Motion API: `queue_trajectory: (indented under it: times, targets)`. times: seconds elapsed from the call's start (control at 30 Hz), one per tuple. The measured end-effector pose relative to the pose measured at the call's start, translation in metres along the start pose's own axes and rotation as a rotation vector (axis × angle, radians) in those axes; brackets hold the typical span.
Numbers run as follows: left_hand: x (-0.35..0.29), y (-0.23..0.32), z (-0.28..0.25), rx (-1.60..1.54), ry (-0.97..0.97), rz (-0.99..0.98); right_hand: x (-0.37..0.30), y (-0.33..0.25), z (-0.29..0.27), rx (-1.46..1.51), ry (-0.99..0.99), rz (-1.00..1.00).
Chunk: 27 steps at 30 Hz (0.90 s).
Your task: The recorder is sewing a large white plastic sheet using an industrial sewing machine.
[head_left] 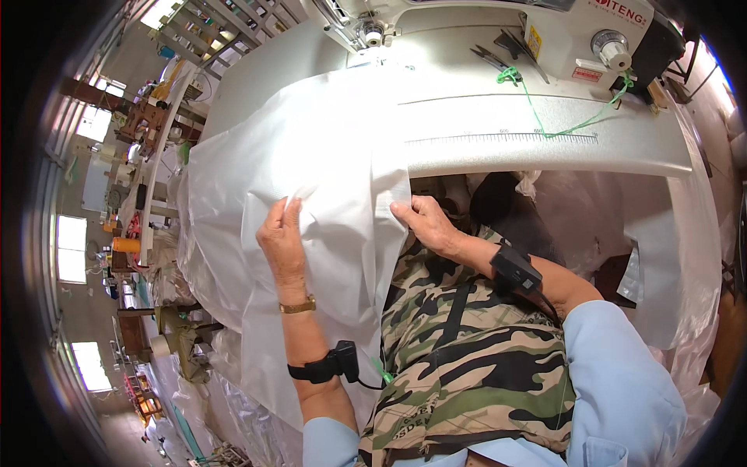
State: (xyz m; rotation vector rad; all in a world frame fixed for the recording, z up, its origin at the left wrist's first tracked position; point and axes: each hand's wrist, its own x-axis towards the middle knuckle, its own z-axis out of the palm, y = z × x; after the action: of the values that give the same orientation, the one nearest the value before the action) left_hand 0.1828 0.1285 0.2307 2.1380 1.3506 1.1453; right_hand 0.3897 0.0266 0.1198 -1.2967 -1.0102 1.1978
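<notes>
A large white sheet of thin, slightly shiny material point(327, 148) runs from under the needle area of a white sewing machine point(373, 39) down over the table's front edge and across my lap. My left hand point(282, 237) pinches a fold of the sheet, thumb and fingers together. At the sheet's right edge, my right hand point(426, 222) grips the border, its thumb on top and the other fingers partly hidden. Bright light washes out the sheet near the needle.
On the pale machine table point(545, 156) with a printed ruler lie thread snips point(492, 59) and a loose green thread point(537, 117). A handwheel-like knob point(611, 50) sits on the machine's right. Translucent plastic point(692, 257) hangs at the right. A cluttered workshop with windows point(71, 249) stretches leftward.
</notes>
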Motion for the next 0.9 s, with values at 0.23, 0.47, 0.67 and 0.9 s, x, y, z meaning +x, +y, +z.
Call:
queue_trajectory:
  times: [0.23,0.47,0.67,0.9]
  targets:
    - [0.034,-0.042,-0.031,0.077,-0.116,0.019,-0.061,-0.063,-0.062,0.297,0.079,-0.028]
    - [0.021,-0.050,-0.024,0.268,-0.082,0.102,-0.052,-0.076,-0.084,-1.211,0.204,-0.174]
    - [-0.047,0.014,0.005,0.350,0.044,0.557,-0.054,-0.104,-0.027,-0.687,0.038,-0.650]
    - [-0.114,-0.004,0.020,0.470,-0.202,0.271,-0.043,-0.036,-0.020,-1.082,-0.190,-0.476]
